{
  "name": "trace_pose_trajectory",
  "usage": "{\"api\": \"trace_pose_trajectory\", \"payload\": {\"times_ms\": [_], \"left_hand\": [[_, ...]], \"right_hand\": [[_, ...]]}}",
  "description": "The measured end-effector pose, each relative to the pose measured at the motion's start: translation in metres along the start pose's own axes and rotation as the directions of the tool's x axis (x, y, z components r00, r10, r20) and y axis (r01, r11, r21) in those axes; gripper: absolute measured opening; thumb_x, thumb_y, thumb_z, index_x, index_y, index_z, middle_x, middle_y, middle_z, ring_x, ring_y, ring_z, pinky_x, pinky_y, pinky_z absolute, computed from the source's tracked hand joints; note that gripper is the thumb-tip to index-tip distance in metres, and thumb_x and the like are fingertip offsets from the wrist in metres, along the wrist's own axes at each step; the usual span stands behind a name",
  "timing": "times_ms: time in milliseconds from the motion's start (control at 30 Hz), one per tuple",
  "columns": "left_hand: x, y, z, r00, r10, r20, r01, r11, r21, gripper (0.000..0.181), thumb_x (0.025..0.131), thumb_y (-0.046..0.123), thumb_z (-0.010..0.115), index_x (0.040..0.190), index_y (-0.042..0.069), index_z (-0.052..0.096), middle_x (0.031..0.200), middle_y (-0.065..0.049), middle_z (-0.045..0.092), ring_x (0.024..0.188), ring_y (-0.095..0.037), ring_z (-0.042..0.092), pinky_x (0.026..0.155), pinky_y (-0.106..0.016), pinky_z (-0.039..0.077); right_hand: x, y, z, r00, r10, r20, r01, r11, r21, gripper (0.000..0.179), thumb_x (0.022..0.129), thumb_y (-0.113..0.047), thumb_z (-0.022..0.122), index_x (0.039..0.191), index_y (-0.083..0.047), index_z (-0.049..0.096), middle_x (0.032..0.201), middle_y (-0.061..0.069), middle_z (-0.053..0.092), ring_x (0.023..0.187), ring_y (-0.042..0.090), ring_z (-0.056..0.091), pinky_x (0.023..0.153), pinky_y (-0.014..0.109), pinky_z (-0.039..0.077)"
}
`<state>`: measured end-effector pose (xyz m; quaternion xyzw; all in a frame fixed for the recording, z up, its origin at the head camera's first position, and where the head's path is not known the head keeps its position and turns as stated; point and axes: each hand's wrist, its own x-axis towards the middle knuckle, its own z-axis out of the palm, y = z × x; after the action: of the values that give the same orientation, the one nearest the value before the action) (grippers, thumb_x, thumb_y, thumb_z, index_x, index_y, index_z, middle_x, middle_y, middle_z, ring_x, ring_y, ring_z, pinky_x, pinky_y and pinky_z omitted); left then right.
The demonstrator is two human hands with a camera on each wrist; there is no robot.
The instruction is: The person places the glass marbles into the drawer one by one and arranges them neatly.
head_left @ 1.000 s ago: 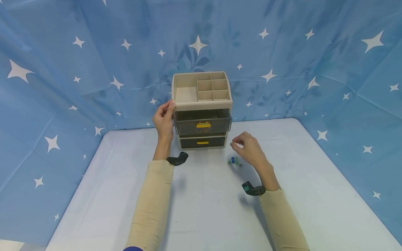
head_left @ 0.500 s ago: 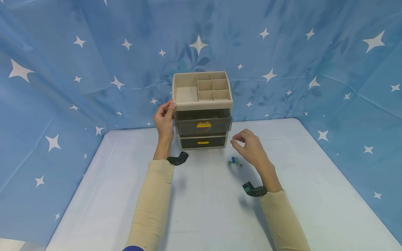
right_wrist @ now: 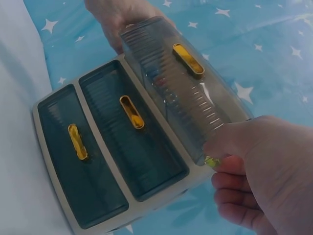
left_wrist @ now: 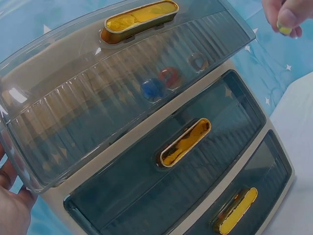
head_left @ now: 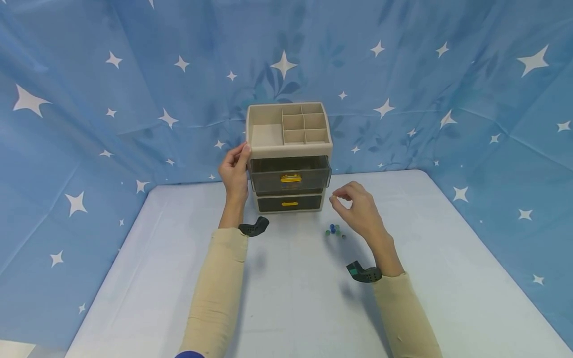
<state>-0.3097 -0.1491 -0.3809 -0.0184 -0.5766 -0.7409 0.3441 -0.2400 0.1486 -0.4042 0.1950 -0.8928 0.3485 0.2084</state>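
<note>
i have a blue curtain (head_left: 201,94) with white stars sweeping from nine o'clock over twelve to three, and before it a table (head_left: 286,298) covered in white. two beige sleeves (head_left: 217,288) reach in from seven and five o'clock. upright at the table's twelve o'clock i see the drawer unit (head_left: 286,150), its top divided into compartments. its smoky, see-through top drawer (head_left: 273,180) is pulled out; my left wrist view shows the middle drawer (left_wrist: 156,181) and bottom drawer (left_wrist: 261,169) closed. the left hand (head_left: 234,171), at the unit's nine o'clock, grips its side, thumb against the front corner. the right hand (head_left: 358,211) is at the unit's four o'clock, apart from it. i also see dark wrist mounts (head_left: 253,226) and yellow handles (head_left: 291,178). through the top drawer i make out a blue marble (left_wrist: 152,89), a red marble (left_wrist: 169,77) and a clear marble (left_wrist: 198,61). a loose cluster of blue and green marbles (head_left: 333,229) lies on the table at the unit's five o'clock. the right thumb and forefinger pinch a yellow-green marble (left_wrist: 283,29).
</note>
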Motion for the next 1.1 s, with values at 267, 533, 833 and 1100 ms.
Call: {"api": "trace_pose_trajectory", "payload": {"times_ms": [267,533,833,1100], "left_hand": [[-0.001,0.000,-0.001,1.000,-0.002,-0.002,0.002,1.000,-0.003,0.025,0.091,0.024,0.075,0.109,0.006,0.076,0.082,0.009,0.067,0.072,-0.010,0.053,0.066,-0.025,0.044],[-0.001,0.001,0.000,1.000,-0.001,-0.006,0.001,1.000,0.002,0.028,0.090,0.025,0.075,0.109,0.005,0.076,0.081,0.010,0.067,0.071,-0.009,0.053,0.065,-0.021,0.044],[-0.001,0.000,0.000,1.000,0.000,-0.008,0.000,1.000,-0.008,0.028,0.090,0.026,0.076,0.109,0.006,0.076,0.081,0.010,0.068,0.069,-0.004,0.053,0.064,-0.020,0.044],[0.000,-0.001,0.001,1.000,-0.002,-0.009,0.002,1.000,-0.015,0.024,0.090,0.025,0.076,0.107,0.008,0.077,0.080,0.010,0.068,0.068,-0.004,0.053,0.063,-0.018,0.044]], "right_hand": [[0.001,-0.004,-0.002,0.994,-0.072,-0.080,0.073,0.997,0.007,0.014,0.091,-0.015,0.071,0.099,-0.003,0.071,0.098,0.011,0.067,0.091,0.027,0.064,0.082,0.045,0.056],[0.002,-0.010,-0.003,0.982,-0.122,-0.141,0.126,0.992,0.020,0.013,0.089,-0.011,0.073,0.099,-0.002,0.071,0.097,0.012,0.067,0.093,0.026,0.064,0.083,0.043,0.056],[0.012,-0.018,-0.006,0.966,-0.170,-0.194,0.176,0.984,0.012,0.014,0.089,-0.008,0.074,0.099,0.001,0.070,0.097,0.015,0.067,0.093,0.028,0.063,0.084,0.042,0.056],[0.028,-0.022,-0.008,0.944,-0.213,-0.250,0.222,0.975,0.009,0.014,0.089,-0.008,0.074,0.097,0.003,0.070,0.095,0.018,0.067,0.090,0.032,0.061,0.082,0.042,0.053]]}}
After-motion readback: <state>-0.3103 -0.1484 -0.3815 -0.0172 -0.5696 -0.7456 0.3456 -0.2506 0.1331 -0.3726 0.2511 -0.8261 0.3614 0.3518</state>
